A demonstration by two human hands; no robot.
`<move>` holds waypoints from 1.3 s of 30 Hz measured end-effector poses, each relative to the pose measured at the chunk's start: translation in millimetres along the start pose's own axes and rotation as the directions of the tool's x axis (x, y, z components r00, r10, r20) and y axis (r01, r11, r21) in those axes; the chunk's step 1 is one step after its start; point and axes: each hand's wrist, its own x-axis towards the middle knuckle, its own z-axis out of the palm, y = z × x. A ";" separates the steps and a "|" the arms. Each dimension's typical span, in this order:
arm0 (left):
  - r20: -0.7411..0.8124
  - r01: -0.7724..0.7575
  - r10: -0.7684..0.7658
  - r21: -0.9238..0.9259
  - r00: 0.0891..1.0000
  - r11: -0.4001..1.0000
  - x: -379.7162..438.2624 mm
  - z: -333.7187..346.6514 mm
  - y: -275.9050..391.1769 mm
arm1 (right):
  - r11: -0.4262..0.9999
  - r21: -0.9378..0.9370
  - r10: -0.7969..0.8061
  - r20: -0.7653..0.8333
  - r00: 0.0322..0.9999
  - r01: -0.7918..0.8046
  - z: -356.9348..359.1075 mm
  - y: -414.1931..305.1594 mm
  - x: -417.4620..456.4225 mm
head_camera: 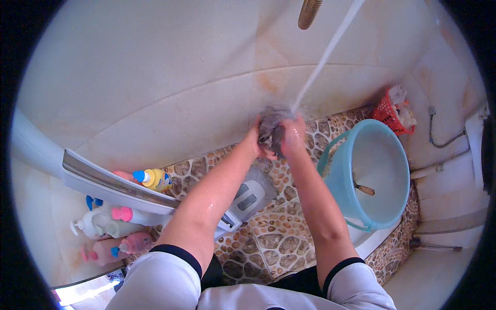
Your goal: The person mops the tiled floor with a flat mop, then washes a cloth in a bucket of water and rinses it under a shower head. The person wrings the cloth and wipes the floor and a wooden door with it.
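Both my hands hold a wet, dark grey bundle that looks like cloth (271, 130), in front of the wall and above the pebble-patterned floor. My left hand (255, 137) grips its left side, with fingers curled beneath. My right hand (293, 133) is on its right side. A jet of water (327, 54) from the upper right strikes the bundle by my right hand, and spray blurs its outline. Below my forearms, a white and grey plastic piece with a fuzzy grey edge (250, 195) lies on the floor, partly hidden by my left arm.
A light blue bucket (341, 193) of cloudy liquid stands to the right, with a wooden handle (365, 189) inside. Behind it sits a red basket (383, 112) of crumpled waste. Left are a yellow bottle (157, 180) and several pump bottles (93, 224). A ribbed metal fitting (309, 15) hangs above.
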 end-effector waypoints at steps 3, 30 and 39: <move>0.356 -0.060 0.092 -0.101 0.930 0.993 7.0 -10.5 3.4 | 0.847 -0.504 -0.065 0.221 0.973 0.171 22.7 12.4 -39.6; 0.101 -0.238 0.235 0.028 0.967 0.971 13.0 80.9 -16.1 | 0.780 -0.625 -0.243 -0.345 0.907 -0.029 -115.2 26.9 87.3; 0.059 -0.408 0.418 -0.135 0.906 0.903 0.1 62.2 19.7 | 0.828 -0.113 0.560 0.092 0.824 -0.550 -120.4 66.0 -28.4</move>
